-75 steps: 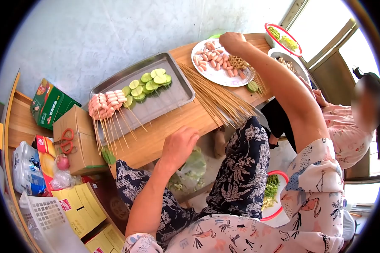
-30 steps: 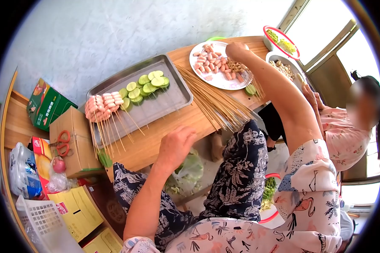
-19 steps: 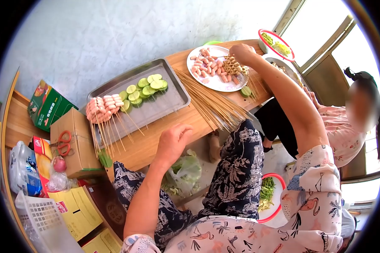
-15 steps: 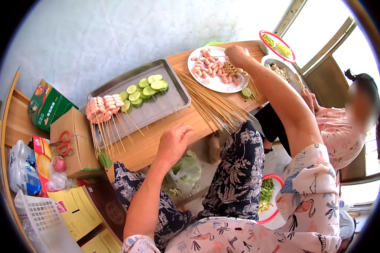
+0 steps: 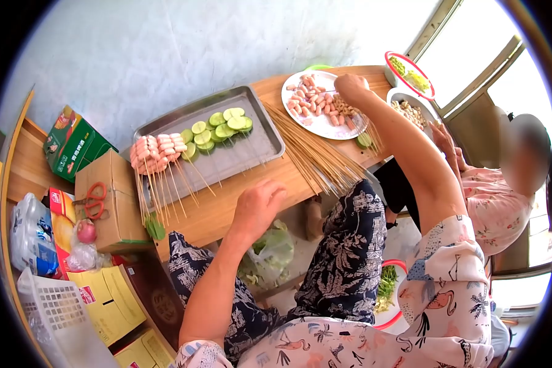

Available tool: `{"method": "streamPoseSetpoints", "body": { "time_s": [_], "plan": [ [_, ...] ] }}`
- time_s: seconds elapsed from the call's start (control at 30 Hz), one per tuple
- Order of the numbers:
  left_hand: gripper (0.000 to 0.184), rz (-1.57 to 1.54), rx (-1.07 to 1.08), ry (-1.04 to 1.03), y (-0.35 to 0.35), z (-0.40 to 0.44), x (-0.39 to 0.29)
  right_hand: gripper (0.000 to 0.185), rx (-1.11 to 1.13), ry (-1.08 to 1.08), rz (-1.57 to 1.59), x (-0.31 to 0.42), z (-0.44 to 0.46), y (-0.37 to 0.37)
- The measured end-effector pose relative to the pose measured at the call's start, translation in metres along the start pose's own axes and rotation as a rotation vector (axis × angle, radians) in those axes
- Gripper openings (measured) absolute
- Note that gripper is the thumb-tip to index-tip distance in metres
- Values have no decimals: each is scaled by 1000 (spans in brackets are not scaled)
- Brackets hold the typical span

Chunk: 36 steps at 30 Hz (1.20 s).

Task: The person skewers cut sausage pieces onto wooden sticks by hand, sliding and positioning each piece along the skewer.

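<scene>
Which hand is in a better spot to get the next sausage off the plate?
Probably the right hand: it's at the plate beside the sausages. The left hand is farther off.

So there's just the one view here, from a camera on the wearer's head. It looks forward and steeply down over their own patterned trousers [image 5: 340, 264], close enough to get both forearms and most of the wooden table [image 5: 214, 211]. Super wide lens, kinda fisheye, with a dark round border. The scene sits tilted: pale wall [image 5: 227, 43] on the far side, boxes [image 5: 107, 303] at left, window [image 5: 472, 49] and another person [image 5: 494, 208] at right.
</scene>
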<state>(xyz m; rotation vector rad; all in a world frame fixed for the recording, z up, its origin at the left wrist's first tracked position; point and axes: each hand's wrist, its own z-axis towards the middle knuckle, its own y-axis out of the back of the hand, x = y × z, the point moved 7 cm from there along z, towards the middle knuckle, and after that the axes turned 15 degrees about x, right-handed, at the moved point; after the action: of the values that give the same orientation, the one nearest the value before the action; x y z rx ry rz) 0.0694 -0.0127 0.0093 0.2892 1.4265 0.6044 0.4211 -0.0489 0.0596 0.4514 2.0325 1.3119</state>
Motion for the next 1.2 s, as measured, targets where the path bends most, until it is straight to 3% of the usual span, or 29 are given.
{"method": "streamPoseSetpoints", "body": {
  "time_s": [0.03, 0.1, 0.13, 0.17, 0.2, 0.23, 0.27, 0.3, 0.37, 0.47, 0.57, 0.63, 0.7, 0.77, 0.8, 0.83, 0.93, 1.0, 1.13, 1.2],
  "plan": [
    [14, 18, 1, 2, 0, -1, 2, 20, -38, 13, -29, -5, -11, 6],
    [15, 52, -10, -16, -1, -3, 7, 26, -161, 105, 353, -18, -38, 5],
    [17, -120, -7, 62, -5, -4, 21, 33, -35, 156, 611, -9, -61, 7],
    [20, -292, 1, 135, -9, -4, 32, 39, 144, 287, 1072, 4, -88, 1],
    [23, -399, -5, 140, -11, -5, 34, 45, 0, 532, 1091, 12, -82, -21],
    [23, -386, -5, 116, -10, -7, 33, 48, -81, 536, 1039, 28, -108, -22],
    [25, -557, -44, 153, -10, -10, 40, 47, 116, 438, 1213, 50, -147, -14],
    [27, -728, -82, 193, -10, -14, 43, 41, 217, 484, 1426, 72, -165, -26],
    [30, -798, -86, 206, -6, -22, 34, 35, 201, 554, 1525, 109, -208, -29],
    [31, -1065, -183, 150, -1, -41, 17, 28, 260, 642, 1520, 160, -246, -34],
    [28, -1118, -270, 91, 6, -66, 19, 24, 340, 799, 1575, 207, -264, -42],
    [24, -1082, -335, 102, 18, -85, 17, 27, 383, 862, 1430, 219, -279, -36],
    [24, -1071, -466, 49, 44, -113, 30, 26, 153, 970, 1167, 217, -285, -20],
    [23, -1027, -573, 18, 71, -138, 44, 22, -15, 869, 1082, 202, -272, -23],
    [24, -1103, -612, -69, 79, -147, 57, 17, 171, 792, 1334, 196, -258, -38],
    [24, -1206, -634, -121, 85, -152, 54, 15, 200, 712, 1404, 185, -254, -40],
    [23, -1243, -622, -159, 87, -161, 57, 19, 138, 676, 1409, 179, -244, -69],
    [23, -1294, -571, -187, 85, -158, 56, 25, 368, 483, 1476, 194, -241, -118],
    [23, -1397, -531, -286, 85, -161, 54, 19, 365, 672, 1299, 219, -277, -143],
    [23, -1408, -532, -286, 83, -162, 56, 18, 336, 644, 1237, 225, -280, -152]
  ]
}}
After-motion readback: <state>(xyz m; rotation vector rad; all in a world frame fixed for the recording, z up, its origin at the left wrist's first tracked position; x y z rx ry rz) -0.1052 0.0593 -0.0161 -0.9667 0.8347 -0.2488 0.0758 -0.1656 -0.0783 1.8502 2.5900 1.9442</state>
